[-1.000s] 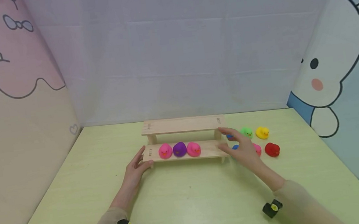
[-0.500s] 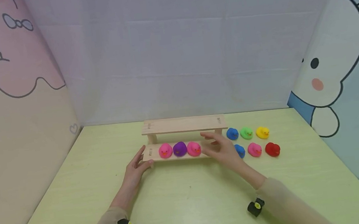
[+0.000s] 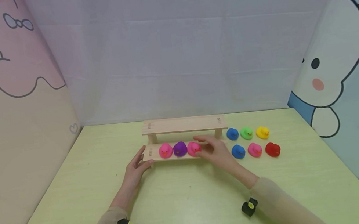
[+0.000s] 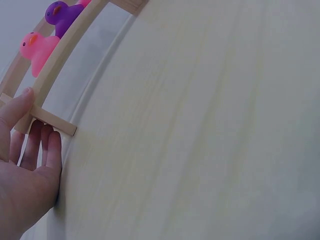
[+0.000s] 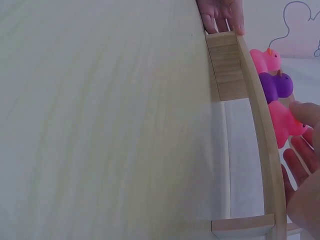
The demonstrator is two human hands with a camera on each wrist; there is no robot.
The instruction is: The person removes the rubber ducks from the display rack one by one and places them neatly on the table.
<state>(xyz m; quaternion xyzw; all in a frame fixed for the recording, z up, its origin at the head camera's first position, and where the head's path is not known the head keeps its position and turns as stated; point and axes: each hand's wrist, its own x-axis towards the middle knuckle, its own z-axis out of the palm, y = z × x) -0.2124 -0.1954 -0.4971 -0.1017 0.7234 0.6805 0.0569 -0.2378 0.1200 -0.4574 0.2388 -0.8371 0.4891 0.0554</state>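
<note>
My left hand (image 3: 135, 170) grips the left end of a two-step wooden shelf (image 3: 182, 125), its thumb on the front edge. In the left wrist view, several fingers of that hand (image 4: 30, 175) curl under the board. On the lower step stand a pink rubber duck (image 3: 165, 151), a purple rubber duck (image 3: 180, 149) and, rightmost, a second pink rubber duck (image 3: 193, 148). My right hand (image 3: 216, 153) pinches this rightmost duck, thumb in front and fingers behind. The right wrist view has the thumb across that duck (image 5: 283, 125); the other fingers are bent beside it.
Right of the shelf, several more ducks sit on the table (image 3: 190, 207): blue (image 3: 232, 134), green (image 3: 246, 132) and yellow (image 3: 263, 132) behind, another blue (image 3: 238, 152), pink (image 3: 254, 150) and red (image 3: 273, 149) in front. A pale curtain (image 3: 173, 53) hangs behind.
My right hand has moved left from the lower step's right end to the rightmost pink duck, uncovering the blue ducks. My left hand and the shelf have stayed put.
</note>
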